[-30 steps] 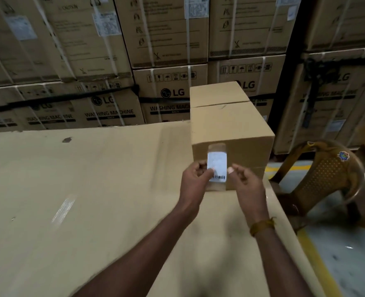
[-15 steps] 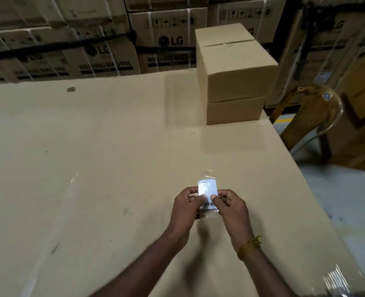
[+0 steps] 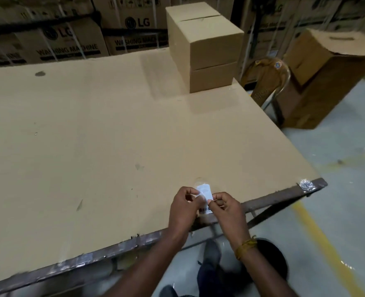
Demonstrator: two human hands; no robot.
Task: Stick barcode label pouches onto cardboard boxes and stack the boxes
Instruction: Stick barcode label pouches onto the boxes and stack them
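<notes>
A clear barcode label pouch (image 3: 205,192) with a white printed slip is held over the near edge of the table. My left hand (image 3: 183,207) pinches its left side and my right hand (image 3: 225,209) pinches its right side, fingers curled. Two plain cardboard boxes (image 3: 207,39) stand stacked at the table's far right corner, well away from my hands. The lower box (image 3: 212,79) is shorter than the upper one.
The table (image 3: 91,136) is covered in brown cardboard and has a metal rim. A brown plastic chair (image 3: 267,82) and a large open carton (image 3: 327,71) stand to the right. LG washing machine cartons (image 3: 68,43) line the back. A yellow floor line (image 3: 325,243) runs at right.
My hands with the pouch have drawn back from the stacked boxes to the table's near edge. The view has tilted down, showing the table rim and floor.
</notes>
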